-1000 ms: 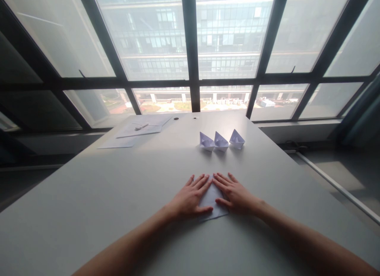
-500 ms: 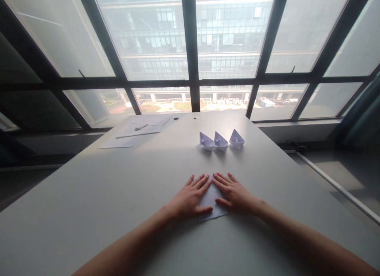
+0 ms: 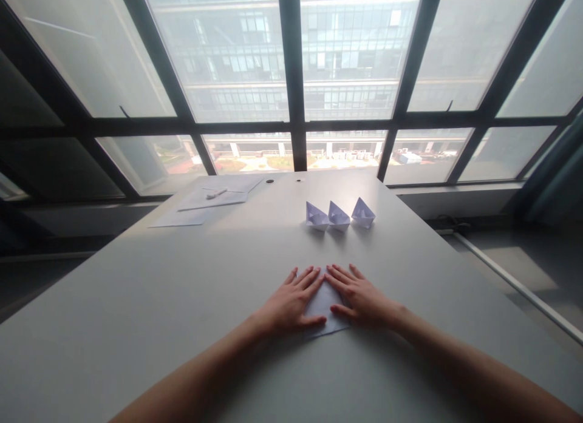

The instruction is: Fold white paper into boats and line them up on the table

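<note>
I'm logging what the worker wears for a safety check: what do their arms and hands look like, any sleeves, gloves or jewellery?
Both forearms are bare as far as the picture shows, with no sleeves in view. The left hand and right hand wear no gloves. No watch, bracelet or ring can be made out, though the fingers are small and dimly lit here.

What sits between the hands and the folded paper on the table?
Nothing visible. The left hand and right hand both lie flat, directly on the folded paper. The three paper boats stand farther back on the table, apart from it.
</note>
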A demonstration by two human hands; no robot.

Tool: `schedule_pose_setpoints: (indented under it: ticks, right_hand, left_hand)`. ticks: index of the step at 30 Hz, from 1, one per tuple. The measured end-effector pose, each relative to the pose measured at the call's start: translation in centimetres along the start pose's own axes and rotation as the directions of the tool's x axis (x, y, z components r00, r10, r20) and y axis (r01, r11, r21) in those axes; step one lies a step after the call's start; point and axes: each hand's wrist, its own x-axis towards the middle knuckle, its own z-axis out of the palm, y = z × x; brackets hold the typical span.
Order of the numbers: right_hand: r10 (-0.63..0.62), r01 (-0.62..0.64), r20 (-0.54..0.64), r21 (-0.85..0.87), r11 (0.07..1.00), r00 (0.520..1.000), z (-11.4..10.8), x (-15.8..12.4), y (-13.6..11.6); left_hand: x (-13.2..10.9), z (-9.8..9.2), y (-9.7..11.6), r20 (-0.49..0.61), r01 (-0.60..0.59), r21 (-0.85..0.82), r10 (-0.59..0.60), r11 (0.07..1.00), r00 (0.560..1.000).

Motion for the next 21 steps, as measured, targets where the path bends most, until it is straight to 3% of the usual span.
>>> schedule_pose_setpoints:
  ticks: [21]
  right_hand:
    - [-0.002, 0.002, -0.013, 0.01, 1.0, 1.0, 0.17, 0.0, 0.13]
  left_hand:
    - [0.09, 0.37, -0.41, -0.006, -0.012, 0.004, 0.012, 1.0, 1.0]
